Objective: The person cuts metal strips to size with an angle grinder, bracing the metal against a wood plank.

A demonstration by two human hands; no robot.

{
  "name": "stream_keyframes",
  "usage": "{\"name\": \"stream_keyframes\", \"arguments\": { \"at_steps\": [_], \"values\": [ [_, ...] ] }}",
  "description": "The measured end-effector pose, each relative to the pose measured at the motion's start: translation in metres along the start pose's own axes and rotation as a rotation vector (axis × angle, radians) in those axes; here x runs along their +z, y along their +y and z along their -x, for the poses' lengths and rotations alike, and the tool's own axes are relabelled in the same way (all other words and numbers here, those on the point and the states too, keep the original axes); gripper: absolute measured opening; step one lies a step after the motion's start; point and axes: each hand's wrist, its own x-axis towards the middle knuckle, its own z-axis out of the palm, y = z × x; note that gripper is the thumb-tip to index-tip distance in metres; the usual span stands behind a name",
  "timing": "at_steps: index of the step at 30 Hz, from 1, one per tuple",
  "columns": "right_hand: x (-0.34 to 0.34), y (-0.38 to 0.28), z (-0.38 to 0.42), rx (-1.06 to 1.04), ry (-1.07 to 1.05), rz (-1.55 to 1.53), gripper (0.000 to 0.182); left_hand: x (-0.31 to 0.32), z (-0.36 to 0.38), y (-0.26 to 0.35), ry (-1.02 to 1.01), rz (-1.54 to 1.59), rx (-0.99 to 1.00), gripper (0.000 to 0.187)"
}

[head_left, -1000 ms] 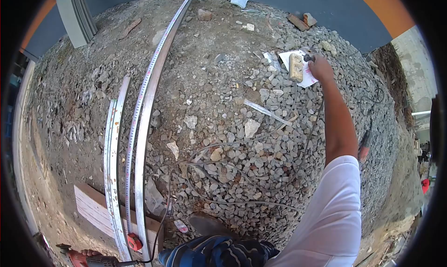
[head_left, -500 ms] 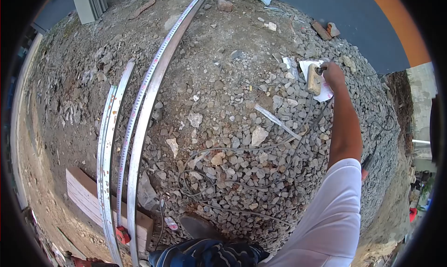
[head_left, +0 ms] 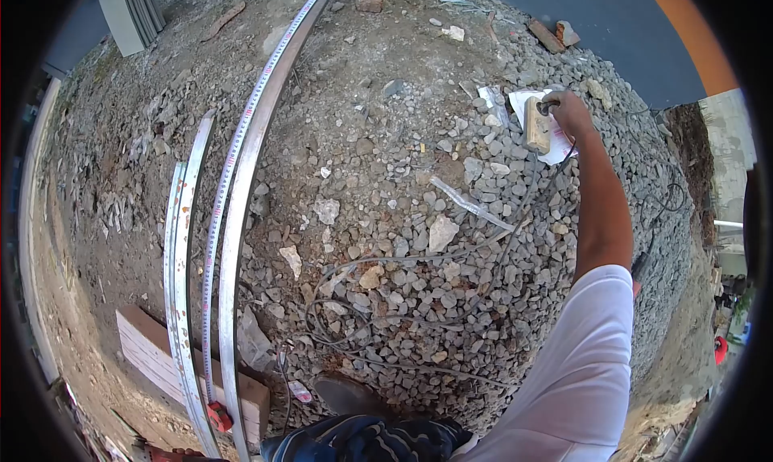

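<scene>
My right hand (head_left: 570,113) reaches far out over the gravel, its fingers closed around a dark plug (head_left: 549,106) right at the socket block (head_left: 535,126). The beige block has dark round openings and lies on a crumpled white sheet (head_left: 559,149) with faint red print. A thin dark cable (head_left: 527,212) runs from near the hand back across the stones in loops. At the bottom left edge, a red power tool (head_left: 157,454) shows in part, with my left hand around it mostly cut off by the frame.
Long metal profiles (head_left: 233,244) and shorter ones (head_left: 183,244) rest across a wooden beam (head_left: 149,337). An extended tape measure (head_left: 217,416) lies along the longest profile. Bricks (head_left: 547,37) are at the far edge, grey panels (head_left: 129,15) at upper left, and a plastic strip (head_left: 471,204) on the gravel.
The view has shifted slightly. My right hand stays at the socket block with the plug, its wrist a little turned. The red tool at the bottom left has moved slightly right.
</scene>
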Motion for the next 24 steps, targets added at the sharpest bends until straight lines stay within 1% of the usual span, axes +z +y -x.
{"name": "stream_keyframes", "arguments": {
  "at_steps": [2,3,5,6,7,8,9,11,12,13,14,15,16,17,18,19,21,23,24],
  "values": [
    [0.003,-0.001,-0.003,-0.056,-0.083,0.003,0.032,0.007,0.004,-0.003,0.035,-0.008,-0.029,0.056],
    [0.004,-0.001,-0.004,-0.057,-0.088,0.002,0.032,-0.002,0.000,-0.010,0.038,-0.013,-0.030,0.056],
    [0.006,-0.002,-0.007,-0.014,-0.089,0.071,0.032,-0.031,-0.017,-0.028,0.057,0.111,-0.170,0.055],
    [0.011,-0.001,-0.007,-0.036,-0.055,0.109,0.031,-0.035,-0.019,-0.030,0.069,0.101,-0.181,0.055],
    [0.010,-0.005,-0.001,-0.050,-0.074,0.117,0.031,-0.037,-0.019,-0.031,0.076,0.096,-0.205,0.057],
    [0.009,-0.009,0.005,-0.069,-0.026,0.176,0.031,-0.042,-0.021,-0.035,0.084,0.099,-0.222,0.059],
    [0.013,-0.013,0.010,-0.092,0.023,0.227,0.031,-0.057,-0.029,-0.040,0.070,0.054,-0.247,0.068],
    [0.018,-0.010,0.010,-0.143,0.015,0.209,0.030,-0.079,-0.038,-0.046,-0.202,0.341,-0.224,0.037],
    [0.020,-0.003,0.004,-0.186,0.005,0.208,0.029,-0.069,-0.032,-0.038,-0.230,0.376,-0.266,0.039],
    [0.027,0.004,-0.005,-0.138,-0.021,0.240,0.028,-0.059,-0.029,-0.032,-0.249,0.422,-0.293,0.040],
    [0.018,-0.015,0.005,-0.127,-0.010,0.278,0.028,-0.059,-0.032,-0.039,-0.063,0.430,-0.250,0.038],
    [0.019,-0.017,0.004,-0.157,-0.016,0.283,0.028,-0.050,-0.027,-0.035,-0.057,0.399,-0.209,0.039],
    [0.016,-0.024,0.002,-0.097,-0.050,0.311,0.028,-0.048,-0.028,-0.033,-0.040,0.426,-0.202,0.038],
    [0.011,-0.029,0.001,-0.125,-0.093,0.352,0.028,-0.045,-0.027,-0.031,-0.018,0.427,-0.180,0.039],
    [0.012,-0.027,0.001,-0.150,-0.074,0.313,0.027,-0.038,-0.022,-0.024,0.045,0.443,-0.186,0.041],
    [0.028,-0.001,-0.015,-0.187,-0.052,0.319,0.026,-0.038,-0.019,-0.021,0.064,0.394,-0.164,0.045],
    [0.030,0.012,-0.028,-0.173,-0.183,0.278,0.032,-0.041,-0.016,-0.022,0.061,0.419,-0.134,0.049],
    [0.052,0.079,-0.056,-0.345,-0.135,0.322,0.032,-0.045,-0.010,-0.027,0.092,0.413,-0.137,0.051],
    [0.058,0.080,-0.047,-0.330,-0.016,0.234,0.031,-0.042,-0.006,-0.028,0.099,0.408,-0.142,0.051]
  ]
}}
